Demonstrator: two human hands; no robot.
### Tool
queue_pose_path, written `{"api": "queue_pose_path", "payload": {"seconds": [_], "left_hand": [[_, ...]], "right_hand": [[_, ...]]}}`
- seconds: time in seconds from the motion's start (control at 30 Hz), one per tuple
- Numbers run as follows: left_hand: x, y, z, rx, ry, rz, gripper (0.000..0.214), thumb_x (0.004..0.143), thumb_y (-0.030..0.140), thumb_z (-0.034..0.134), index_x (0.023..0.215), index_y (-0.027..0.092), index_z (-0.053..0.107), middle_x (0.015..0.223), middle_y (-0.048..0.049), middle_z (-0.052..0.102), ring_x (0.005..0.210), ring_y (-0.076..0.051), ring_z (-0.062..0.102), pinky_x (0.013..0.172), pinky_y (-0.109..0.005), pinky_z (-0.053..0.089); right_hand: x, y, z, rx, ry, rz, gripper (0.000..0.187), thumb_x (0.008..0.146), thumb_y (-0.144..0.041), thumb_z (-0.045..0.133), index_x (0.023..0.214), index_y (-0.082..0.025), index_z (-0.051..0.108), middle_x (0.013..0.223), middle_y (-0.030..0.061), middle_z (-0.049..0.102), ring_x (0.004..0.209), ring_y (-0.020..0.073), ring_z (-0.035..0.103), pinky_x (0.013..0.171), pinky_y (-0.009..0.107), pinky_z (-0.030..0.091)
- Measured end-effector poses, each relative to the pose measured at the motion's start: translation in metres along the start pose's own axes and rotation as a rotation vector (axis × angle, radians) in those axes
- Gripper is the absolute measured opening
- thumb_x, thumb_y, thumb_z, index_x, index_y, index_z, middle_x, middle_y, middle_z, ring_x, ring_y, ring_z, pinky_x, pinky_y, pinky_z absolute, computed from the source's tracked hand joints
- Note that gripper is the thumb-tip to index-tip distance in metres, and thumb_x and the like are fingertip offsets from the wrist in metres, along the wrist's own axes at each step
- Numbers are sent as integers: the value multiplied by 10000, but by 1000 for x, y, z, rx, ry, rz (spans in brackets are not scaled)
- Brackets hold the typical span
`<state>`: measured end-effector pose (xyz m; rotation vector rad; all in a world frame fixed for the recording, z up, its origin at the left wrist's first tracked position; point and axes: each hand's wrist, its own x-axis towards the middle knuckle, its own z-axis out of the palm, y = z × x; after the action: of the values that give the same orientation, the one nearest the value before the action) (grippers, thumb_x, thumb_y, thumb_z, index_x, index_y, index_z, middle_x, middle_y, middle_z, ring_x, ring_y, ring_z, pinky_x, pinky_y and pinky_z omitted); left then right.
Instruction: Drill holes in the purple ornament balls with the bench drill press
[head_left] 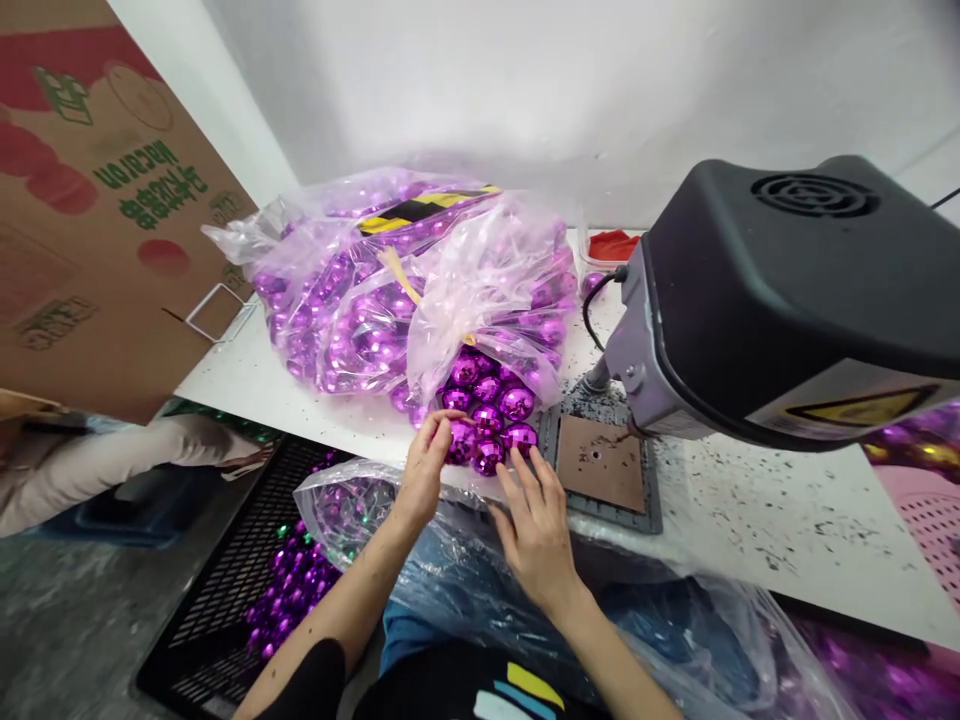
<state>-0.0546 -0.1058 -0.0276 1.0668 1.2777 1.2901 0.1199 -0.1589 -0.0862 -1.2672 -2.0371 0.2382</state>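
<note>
A big clear plastic bag [390, 280] full of shiny purple faceted balls lies on the white table [787, 520]. Several purple balls [491, 405] spill out of its open mouth at the table's front edge. My left hand [426, 465] curls round one purple ball [459, 440] at the left of that cluster, fingertips on it. My right hand [534, 520] reaches to the cluster with fingers stretched out, tips touching the nearest balls.
A black and grey machine head [780, 300] overhangs a brown pad on a grey base [604, 470] right of my hands. A black crate [225, 590] with purple balls sits on the floor. A cardboard box [97, 200] stands left. Another person's arm [112, 460] shows at left.
</note>
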Motion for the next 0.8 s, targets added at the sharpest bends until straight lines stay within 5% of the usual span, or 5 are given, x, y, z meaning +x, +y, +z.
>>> {"api": "queue_pose_path", "payload": {"seconds": [0.13, 0.27, 0.43, 0.53, 0.8], "left_hand": [[-21, 10, 28, -485, -167, -443, 523, 885, 654, 609, 1038, 158, 684, 973, -90, 722, 631, -156, 657, 468, -218, 428], [-31, -3, 53, -594, -255, -574, 464, 861, 576, 688, 1032, 145, 691, 888, -86, 729, 648, -176, 669, 515, -244, 480], [-40, -22, 76, -509, -279, -659, 582, 825, 718, 646, 996, 162, 659, 834, -72, 716, 577, -164, 640, 530, -280, 519], [-50, -19, 75, -276, -319, -519, 625, 886, 744, 532, 1100, 168, 652, 927, -82, 713, 660, -172, 652, 607, -313, 562], [-60, -17, 68, 422, -551, 368, 571, 911, 280, 690, 1449, 334, 506, 1501, -103, 494, 1400, -298, 468, 1188, -504, 378]], "right_hand": [[-16, -5, -25, 155, 55, 130, 493, 952, -247, 526, 1441, -272, 479, 1389, 80, 590, 1357, 215, 508, 1104, 435, 496], [-14, -8, -54, 324, 74, 335, 424, 990, -280, 457, 1411, -244, 480, 1242, 88, 630, 1068, 137, 624, 878, 287, 562], [-2, -1, -71, 490, -4, 522, 485, 845, -462, 687, 1278, -252, 629, 1251, 96, 626, 1171, 228, 560, 1063, 422, 488], [-3, 7, -74, 632, -11, 681, 526, 821, -544, 687, 1234, -222, 635, 1188, 97, 651, 1092, 216, 585, 1021, 407, 504], [-16, 7, -68, 1024, -122, 1008, 718, 929, -725, 299, 1259, -131, 533, 1025, 115, 673, 737, 138, 602, 618, 294, 524]]}}
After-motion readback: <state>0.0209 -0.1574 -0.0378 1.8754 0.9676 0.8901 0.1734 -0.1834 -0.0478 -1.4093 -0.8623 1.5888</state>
